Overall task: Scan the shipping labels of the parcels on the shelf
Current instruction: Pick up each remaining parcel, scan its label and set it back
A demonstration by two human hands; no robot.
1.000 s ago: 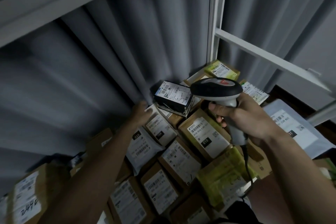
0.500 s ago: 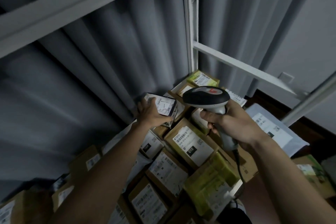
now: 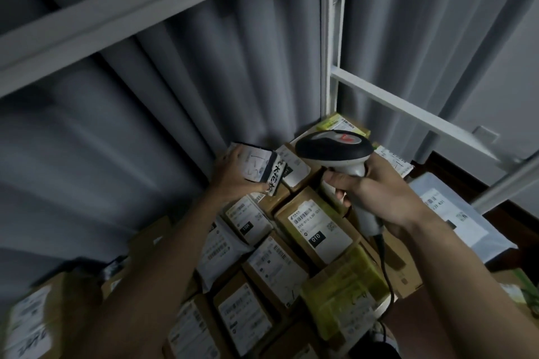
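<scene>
Open air above the pile: between the upper shelf beam (image 3: 151, 9) and the parcels (image 3: 318, 230) there's reach-in room, backed by the grey curtain (image 3: 145, 125). Down below it's tight, boxes packed edge to edge with no gaps to slip fingers between. The white upright post (image 3: 328, 67) and its sloping crossbar (image 3: 408, 114) fence the right side. The scanner cable (image 3: 385, 268) trails across the yellow-green parcel (image 3: 344, 294).

A single head-worn wide-angle camera looked forward and down, close over the parcel pile (image 3: 291, 242), tilted, facing the grey curtain (image 3: 175, 96) behind the shelf frame (image 3: 329, 67).
</scene>
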